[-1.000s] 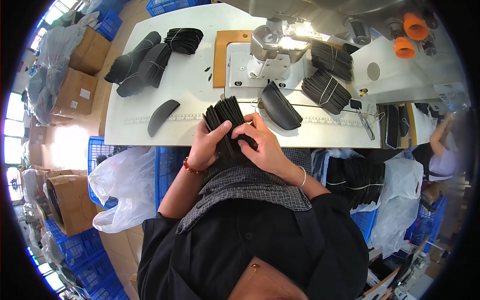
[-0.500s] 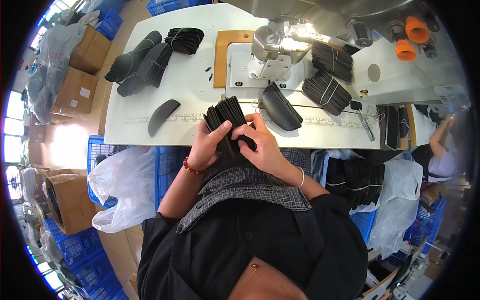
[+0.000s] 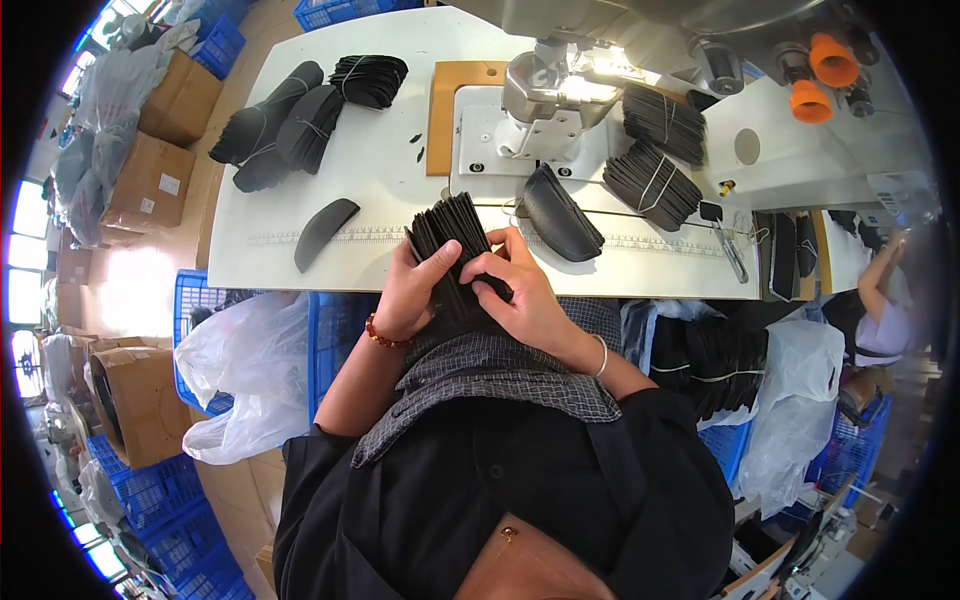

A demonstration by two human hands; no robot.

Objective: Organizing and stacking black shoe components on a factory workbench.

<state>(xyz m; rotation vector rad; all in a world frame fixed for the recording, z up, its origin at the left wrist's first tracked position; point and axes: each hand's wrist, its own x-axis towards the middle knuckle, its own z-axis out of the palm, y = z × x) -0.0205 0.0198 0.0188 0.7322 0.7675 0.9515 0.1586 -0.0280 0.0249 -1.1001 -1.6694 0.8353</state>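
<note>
Between my two hands, at the table's front edge, is a thick stack of black flat pieces point(image 3: 447, 222), its edges facing up and slightly fanned. My left hand point(image 3: 412, 292) grips its left side, thumb laid across the front. On the right side my right hand point(image 3: 520, 292) is closed on the same stack, fingers bent against its edges. Just beyond my right hand lies a half-moon bundle of black pieces point(image 3: 563, 215). A single black curved piece point(image 3: 325, 235) rests on the table to the left. The stack's lower end is partly hidden by my fingers.
A sewing machine point(image 3: 555, 110) stands behind the stack on the white table point(image 3: 400, 190). Tied black bundles lie at back left point(image 3: 308, 130) and right point(image 3: 652, 185). Small thread snips point(image 3: 730, 245) lie at right. Blue crates point(image 3: 335, 340) and plastic bags point(image 3: 245, 360) flank my lap.
Almost nothing differs. Both hands stay on the stack, with only a very slight shift of the right fingers.
</note>
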